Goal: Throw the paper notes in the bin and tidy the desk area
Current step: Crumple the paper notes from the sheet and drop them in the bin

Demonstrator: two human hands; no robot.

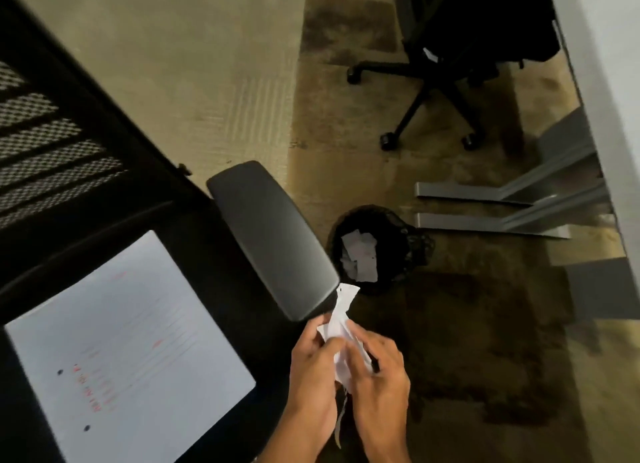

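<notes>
A crumpled white paper note (341, 319) is gripped between my left hand (313, 372) and my right hand (375, 376), low in the middle of the view, with one end sticking up past the fingers. Just beyond the hands, a black mesh bin (398, 227) stands on the carpet with several white paper scraps inside. A punched white sheet (131, 345) with red writing lies flat on the seat of the black chair at the lower left.
The black chair's armrest (273, 237) juts out between the sheet and the bin. Grey desk feet (485, 206) and a white desk edge (602, 82) are at the right. A second office chair (436, 82) stands further back.
</notes>
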